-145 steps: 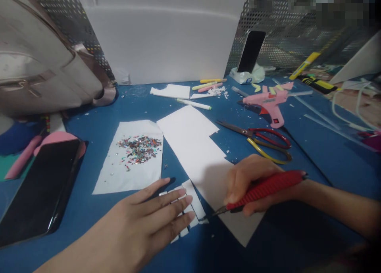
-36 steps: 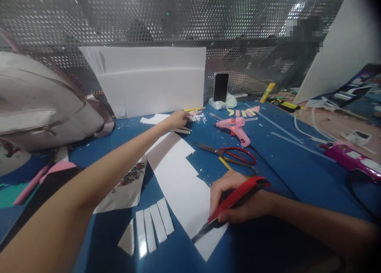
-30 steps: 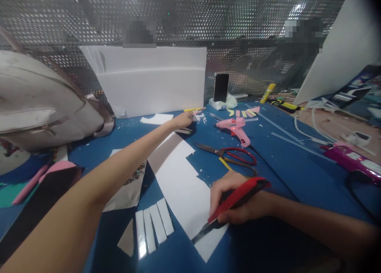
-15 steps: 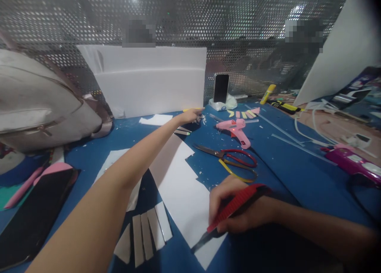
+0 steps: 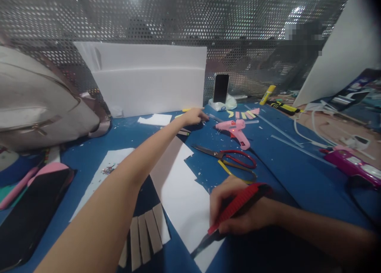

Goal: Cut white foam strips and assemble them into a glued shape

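Observation:
My right hand (image 5: 235, 209) is wrapped round a red utility knife (image 5: 233, 205). The knife's blade slants down to the left over the near end of a white sheet (image 5: 181, 185), which has a stepped, cut right edge. My left arm reaches far across the table, and my left hand (image 5: 195, 116) is low over small scraps with its fingers extended and bent downward. I see nothing held in it. Scissors (image 5: 223, 156) with red and yellow handles lie beyond my right hand. A pink glue gun (image 5: 233, 130) is right of my left hand.
Grey-brown strips (image 5: 144, 237) lie beside my left forearm. A black phone (image 5: 35, 213) and a backpack (image 5: 44, 102) are at left. A white foam board (image 5: 149, 80) stands at the back, beside an upright phone (image 5: 221, 88). Clear sticks (image 5: 279, 126) and a magenta device (image 5: 354, 164) are at right.
My left hand has shifted slightly right, its pointing finger now bent down toward the scraps. My left forearm has moved right, showing more of the glitter-strewn paper. My right hand keeps the knife nearly still.

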`<state>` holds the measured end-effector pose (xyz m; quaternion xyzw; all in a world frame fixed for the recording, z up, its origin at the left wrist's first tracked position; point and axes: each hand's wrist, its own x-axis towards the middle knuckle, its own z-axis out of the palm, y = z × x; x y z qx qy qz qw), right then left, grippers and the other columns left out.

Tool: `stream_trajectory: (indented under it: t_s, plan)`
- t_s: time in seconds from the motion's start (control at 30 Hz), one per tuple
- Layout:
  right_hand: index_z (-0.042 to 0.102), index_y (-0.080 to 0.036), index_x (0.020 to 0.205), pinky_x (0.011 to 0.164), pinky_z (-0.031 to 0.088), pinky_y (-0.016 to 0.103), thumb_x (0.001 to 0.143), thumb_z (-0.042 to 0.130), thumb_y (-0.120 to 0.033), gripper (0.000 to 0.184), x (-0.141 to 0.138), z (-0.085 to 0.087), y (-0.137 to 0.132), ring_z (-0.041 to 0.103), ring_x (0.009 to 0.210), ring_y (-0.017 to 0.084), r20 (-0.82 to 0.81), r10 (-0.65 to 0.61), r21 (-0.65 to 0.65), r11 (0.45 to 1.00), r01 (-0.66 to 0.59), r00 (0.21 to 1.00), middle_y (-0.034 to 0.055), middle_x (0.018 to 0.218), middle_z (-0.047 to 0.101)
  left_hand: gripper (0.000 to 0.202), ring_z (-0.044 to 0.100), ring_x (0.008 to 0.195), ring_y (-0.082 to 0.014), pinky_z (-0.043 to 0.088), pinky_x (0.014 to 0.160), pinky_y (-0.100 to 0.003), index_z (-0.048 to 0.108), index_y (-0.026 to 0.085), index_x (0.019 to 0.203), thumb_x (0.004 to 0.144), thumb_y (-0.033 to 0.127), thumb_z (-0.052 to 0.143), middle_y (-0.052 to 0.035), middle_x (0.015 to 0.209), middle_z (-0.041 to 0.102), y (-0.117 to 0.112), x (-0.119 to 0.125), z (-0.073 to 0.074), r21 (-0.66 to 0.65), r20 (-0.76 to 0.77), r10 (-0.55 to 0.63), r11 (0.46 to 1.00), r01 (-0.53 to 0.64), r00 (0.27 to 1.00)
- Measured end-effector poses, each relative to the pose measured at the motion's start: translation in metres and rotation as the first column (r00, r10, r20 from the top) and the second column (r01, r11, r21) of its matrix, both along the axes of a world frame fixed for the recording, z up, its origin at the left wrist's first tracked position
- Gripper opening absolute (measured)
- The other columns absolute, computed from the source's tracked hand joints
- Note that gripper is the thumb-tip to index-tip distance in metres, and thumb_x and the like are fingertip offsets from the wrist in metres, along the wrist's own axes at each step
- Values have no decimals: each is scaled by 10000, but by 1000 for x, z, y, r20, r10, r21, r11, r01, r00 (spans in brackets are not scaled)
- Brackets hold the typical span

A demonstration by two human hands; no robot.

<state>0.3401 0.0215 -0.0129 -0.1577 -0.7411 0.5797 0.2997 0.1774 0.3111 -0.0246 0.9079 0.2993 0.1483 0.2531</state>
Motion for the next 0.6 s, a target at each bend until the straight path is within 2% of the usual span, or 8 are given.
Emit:
stream_trajectory:
  t_s: [0.2,0.37,0.47,0.6]
  plan:
    - [737,-106,792,533,498,146,665,861,-239,222,-1,2,1,672,570,110,1,15,-14,1000,-15,1000,65,698,748,306,592,1122,-251,486,957,-485,603,160,1174,932,345,620,-93,1251,597,-17,-15,9,-54,59,-4,999,7,998]
    - [734,-104,786,539,497,147,671,858,-244,219,0,4,1,670,578,110,10,11,-19,1000,-10,1000,65,702,745,325,565,1164,-261,471,978,-497,584,173,1214,939,344,608,-100,1318,554,-23,-27,16,-154,249,152,981,-115,957]
    - [736,-111,800,540,496,148,687,848,-246,209,0,4,1,669,580,108,20,9,2,1000,-10,1000,56,705,745,340,601,1097,-249,509,924,-470,574,162,1219,941,355,606,-97,1263,582,-26,-28,16,-281,335,287,940,-196,898]
    - [735,-120,804,547,497,157,696,839,-244,194,0,2,2,670,589,110,24,7,26,1000,-7,1000,53,714,745,330,627,1024,-229,539,869,-433,575,153,1205,945,354,602,-91,1208,603,-30,-22,12,-474,380,455,843,-253,805]
